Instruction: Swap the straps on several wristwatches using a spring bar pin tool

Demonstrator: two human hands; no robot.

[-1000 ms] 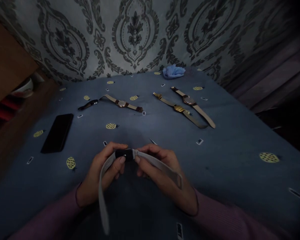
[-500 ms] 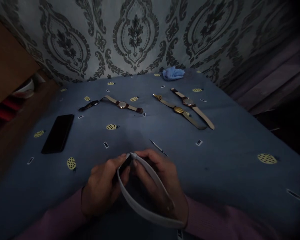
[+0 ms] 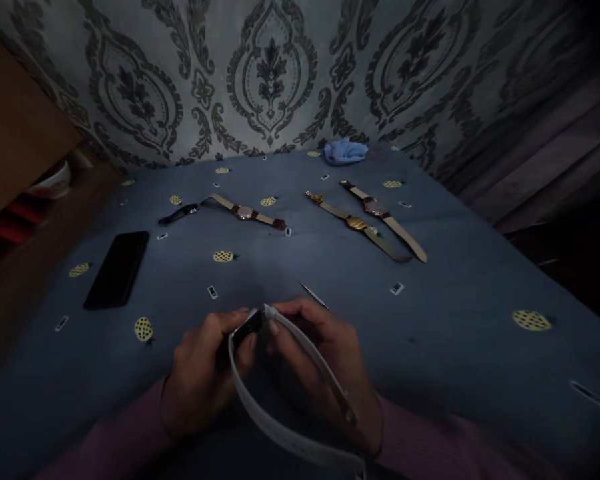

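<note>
Low in the middle, my left hand (image 3: pixel 200 373) pinches the dark rectangular case of a watch (image 3: pixel 247 328) between thumb and fingers. One long pale strap (image 3: pixel 280 430) hangs from the case and curves down to the right, below my right hand. My right hand (image 3: pixel 343 363) grips a second pale strap piece (image 3: pixel 313 350), with thumb and forefinger at its top end. A narrow gap separates that end from the case. Just beyond my right fingers a thin pointed metal tool (image 3: pixel 313 293) lies on the cloth, its near end hidden.
On the blue pineapple-print cloth (image 3: pixel 260 277) lie a black phone (image 3: pixel 117 270), a dark watch (image 3: pixel 179 213), a brown-strapped watch (image 3: pixel 245 212), a gold watch (image 3: pixel 356 223) and another brown-strapped watch (image 3: pixel 376 208). A crumpled blue cloth (image 3: pixel 346 152) rests by the patterned wall (image 3: pixel 273 73).
The watch case has tilted and moved slightly left, away from the strap end in my right hand, so a gap now shows between them. The right hand has shifted slightly, covering more of the metal tool.
</note>
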